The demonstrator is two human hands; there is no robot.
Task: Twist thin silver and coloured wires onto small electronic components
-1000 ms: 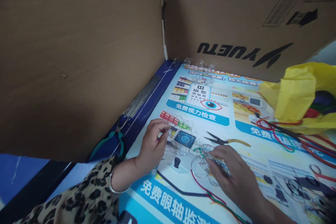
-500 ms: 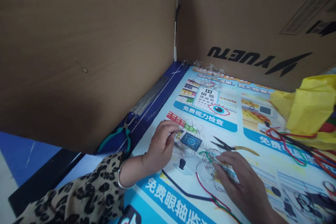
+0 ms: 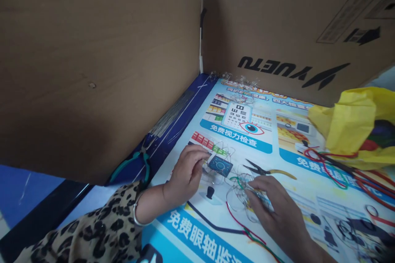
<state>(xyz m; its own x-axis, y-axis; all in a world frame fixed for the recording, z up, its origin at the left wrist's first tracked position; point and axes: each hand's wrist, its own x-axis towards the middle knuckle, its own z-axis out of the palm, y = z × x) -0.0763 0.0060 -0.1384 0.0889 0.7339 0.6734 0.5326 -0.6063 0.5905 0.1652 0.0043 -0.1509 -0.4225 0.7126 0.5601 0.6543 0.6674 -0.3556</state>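
My left hand (image 3: pixel 185 174) rests on a printed poster (image 3: pixel 234 135), fingers curled in a pinch on thin silver wire loops (image 3: pixel 220 160). My right hand (image 3: pixel 274 209) lies to the right, its fingertips pressed onto a tangle of thin wire rings (image 3: pixel 239 195) with a green strand in it. A red and green cord (image 3: pixel 247 230) runs from that tangle toward the near edge. Needle-nose pliers (image 3: pixel 267 169) with yellow handles lie just beyond my right hand, untouched.
Cardboard walls (image 3: pixel 92 61) close off the left and back. A bundle of straight wires (image 3: pixel 171 115) and green-handled pliers (image 3: pixel 132 162) lie along the blue left edge. A yellow bag (image 3: pixel 352 123) and red cords (image 3: pixel 333 166) sit at right.
Both hands stay on the wire loops with only small finger shifts. The view has swung slightly, first right and then back left.
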